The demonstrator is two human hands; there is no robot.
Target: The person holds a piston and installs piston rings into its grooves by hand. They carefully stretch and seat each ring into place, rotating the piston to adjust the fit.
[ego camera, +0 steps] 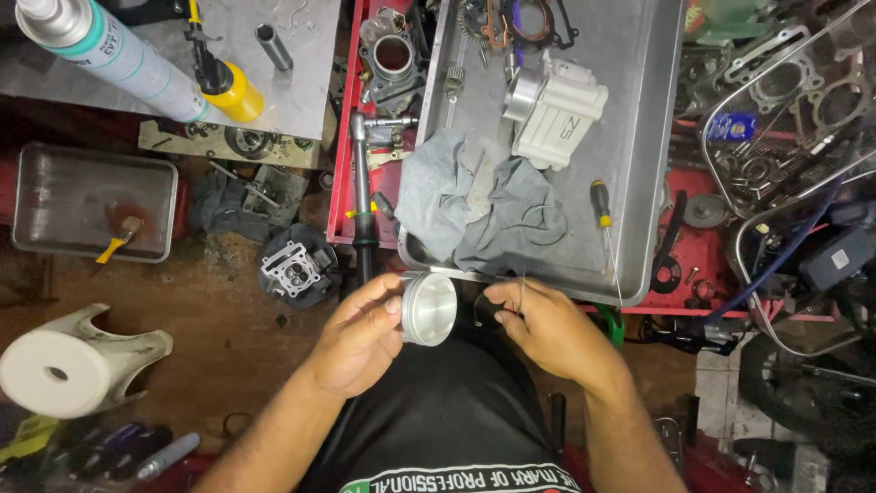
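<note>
My left hand (362, 333) grips a round silver piston (429, 309), its flat crown facing right. Beside it, my right hand (547, 329) pinches a thin dark ring (487, 310) between thumb and fingers, close to the piston's crown. Both hands hover over my lap, just in front of the near edge of a large metal tray (639, 137). In that tray lie a grey rag (484, 205), a silver engine cylinder block (555, 110) and a yellow-handled screwdriver (602, 219).
A ratchet wrench (362, 196) lies left of the tray on a red tray. A cylinder head (292, 267) sits on the dirty floor. A smaller metal pan (91, 196) with a brush is at left. Gaskets and parts crowd the right side.
</note>
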